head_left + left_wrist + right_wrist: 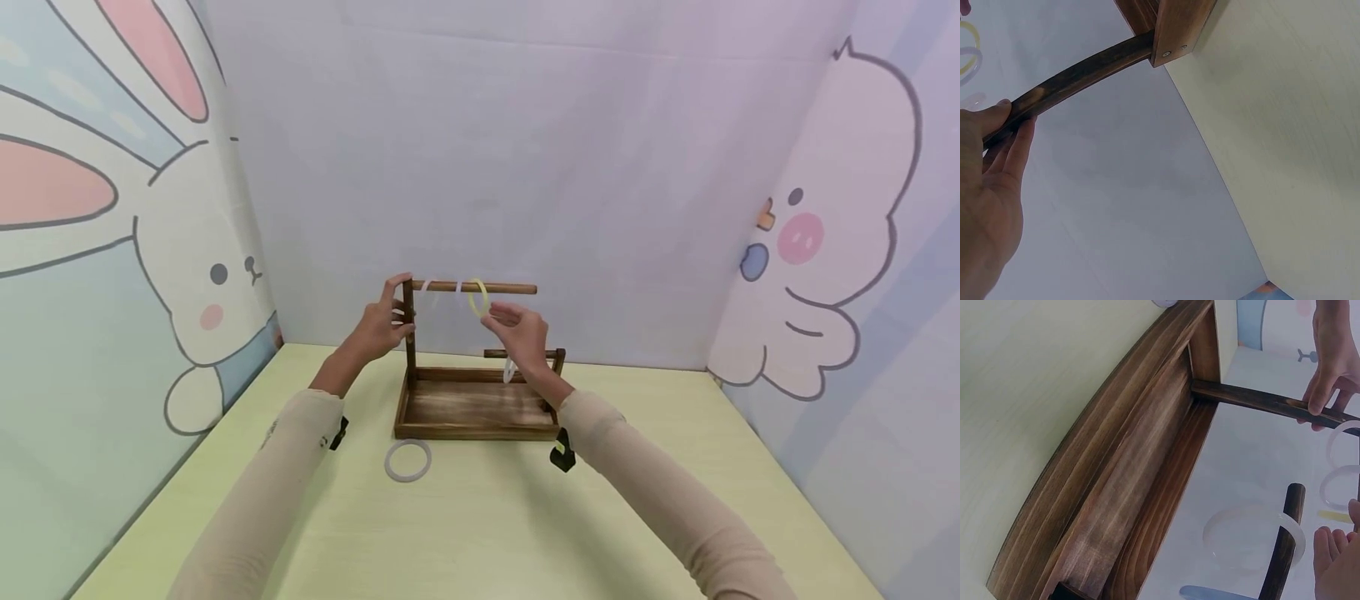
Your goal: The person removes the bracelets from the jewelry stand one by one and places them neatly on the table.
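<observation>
My left hand (381, 327) grips the dark wooden upright post (1085, 72) of a stand, thumb on one side and fingers on the other. Threaded over the stand's upper rod (513, 288) is a yellow ring (485, 294). My right hand (525, 335) pinches this ring at its lower right side, between thumb and fingertips. Farther left along the same rod hang two whitish rings, one near the post (425, 287) and one nearer the middle (459, 286). In the right wrist view the yellow ring shows only as a thin strip beside the fingers.
A shorter lower rod (497, 354) on the stand's right side carries a white ring (508, 372), partly behind my right hand. The stand's base is a shallow wooden tray (465, 432). In front of it, a pale ring (408, 478) lies flat on the table.
</observation>
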Tool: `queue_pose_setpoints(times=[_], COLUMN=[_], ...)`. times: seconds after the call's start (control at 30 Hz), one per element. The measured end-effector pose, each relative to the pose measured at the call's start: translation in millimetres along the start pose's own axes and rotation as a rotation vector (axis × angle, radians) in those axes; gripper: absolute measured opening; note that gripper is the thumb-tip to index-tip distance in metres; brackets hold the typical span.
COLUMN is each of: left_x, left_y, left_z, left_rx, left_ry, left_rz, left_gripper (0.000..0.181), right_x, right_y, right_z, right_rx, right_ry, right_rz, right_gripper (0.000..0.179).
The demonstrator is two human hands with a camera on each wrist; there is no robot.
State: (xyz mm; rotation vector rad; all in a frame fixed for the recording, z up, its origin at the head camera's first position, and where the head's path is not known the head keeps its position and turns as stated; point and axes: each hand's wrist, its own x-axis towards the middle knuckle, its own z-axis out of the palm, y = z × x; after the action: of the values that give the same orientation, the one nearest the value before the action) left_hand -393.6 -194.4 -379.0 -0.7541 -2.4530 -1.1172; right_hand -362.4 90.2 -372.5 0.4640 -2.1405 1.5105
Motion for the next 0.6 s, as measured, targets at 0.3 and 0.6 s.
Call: queue_pose_setpoints(times=[0.3, 0.6], left_x=[0.2, 0.9], left_y=[-0.7, -3.4], left_z=[1.4, 0.5], left_rx=[0.003, 0.012], left_ry=[-0.001, 0.005], left_rz=[-0.007, -0.003], left_gripper=[0.091, 0.093], right_x=[4.9, 10.4], right_y=[-1.8, -2.4], right_z=[8.8, 13.9], right_rx=[-0.017, -0.014], right_ry=[0.022, 0.012], right_rz=[-0.003, 0.024], right_gripper=[0.035, 0.032])
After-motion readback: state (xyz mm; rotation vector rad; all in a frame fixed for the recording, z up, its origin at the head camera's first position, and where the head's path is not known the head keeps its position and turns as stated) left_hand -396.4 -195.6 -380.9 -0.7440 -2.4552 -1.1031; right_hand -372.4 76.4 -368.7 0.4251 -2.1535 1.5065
